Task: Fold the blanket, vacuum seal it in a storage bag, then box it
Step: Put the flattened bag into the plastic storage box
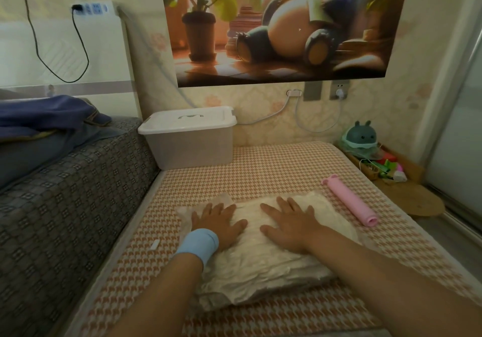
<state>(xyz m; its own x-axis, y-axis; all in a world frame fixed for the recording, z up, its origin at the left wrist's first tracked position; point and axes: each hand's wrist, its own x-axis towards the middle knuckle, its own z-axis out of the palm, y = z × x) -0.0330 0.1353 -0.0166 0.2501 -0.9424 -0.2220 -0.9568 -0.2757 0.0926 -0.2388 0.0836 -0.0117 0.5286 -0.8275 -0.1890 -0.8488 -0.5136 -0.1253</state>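
A folded white blanket lies inside a clear, crinkled storage bag [263,266] on the orange-and-white patterned mattress [273,164]. My left hand [217,222], with a blue wristband, presses flat on the bag's left part, fingers spread. Flat on the bag's middle lies my right hand [289,222], fingers straight. A pink cylindrical pump [349,199] lies on the mattress just right of the bag. A translucent plastic storage box [190,138] with its white lid closed stands at the far left corner of the mattress.
A higher bed with a grey patterned cover [65,193] and a blue quilt [47,117] borders the left. A small white clip [154,245] lies left of the bag. Toys and a round mat [414,198] sit on the floor at the right, by a sliding door.
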